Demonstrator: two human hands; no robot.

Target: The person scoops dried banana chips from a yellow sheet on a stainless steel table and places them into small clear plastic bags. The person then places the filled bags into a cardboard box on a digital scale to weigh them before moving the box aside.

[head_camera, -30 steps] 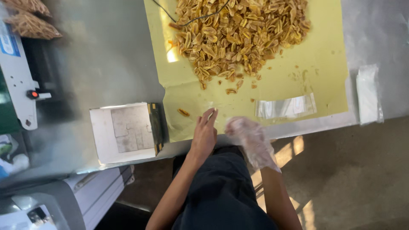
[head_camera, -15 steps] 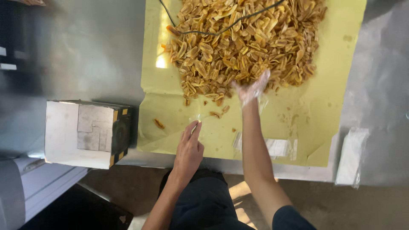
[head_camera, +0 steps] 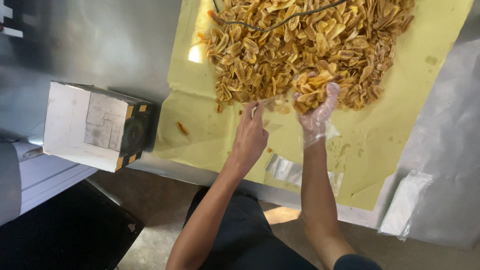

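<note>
1. R hand (head_camera: 316,107), in a thin clear glove, fingers curled around a clump of chips (head_camera: 311,90); it sits at the near edge of the pile (head_camera: 305,45).
2. L hand (head_camera: 250,137), bare, lies just left of the R one, fingers together & pinching the mouth of a clear bag (head_camera: 272,102); bag is hard to make out.
3. Clump is just right of the bag mouth, near it; can't tell if touching.
4. Pile lies on yellow paper (head_camera: 400,125), toward the far edge of the steel table (head_camera: 100,40). A black cord (head_camera: 280,22) runs across the pile.
5. Flat clear bags (head_camera: 300,172) on the paper's near edge, between the forearms.
6. White box (head_camera: 75,125), open, at the table's near edge, well left of the hands.
7. Another stack of bags (head_camera: 405,205) near the table's near right corner.
</note>
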